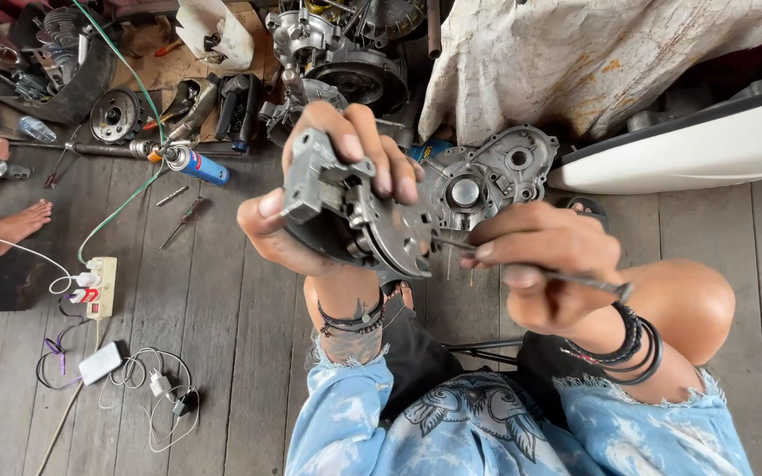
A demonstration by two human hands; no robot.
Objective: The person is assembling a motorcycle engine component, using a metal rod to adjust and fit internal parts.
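My left hand [328,189] is wrapped around a grey metal engine part [350,216] with a round toothed plate, held up in front of me. My right hand [540,260] grips a thin metal tool [575,280] whose tip touches the right edge of that part. Both wrists carry dark bracelets. Just behind the held part, a grey engine cover [487,176] lies on the wooden floor. My knees, in torn blue shorts, show below the hands.
A blue spray can [197,166] and a screwdriver [183,222] lie on the floor planks at left. A power strip [101,286] with cables sits lower left. Another person's bare feet [11,225] rest at the far left. Engine parts [346,62] crowd the back; a white panel [690,150] lies right.
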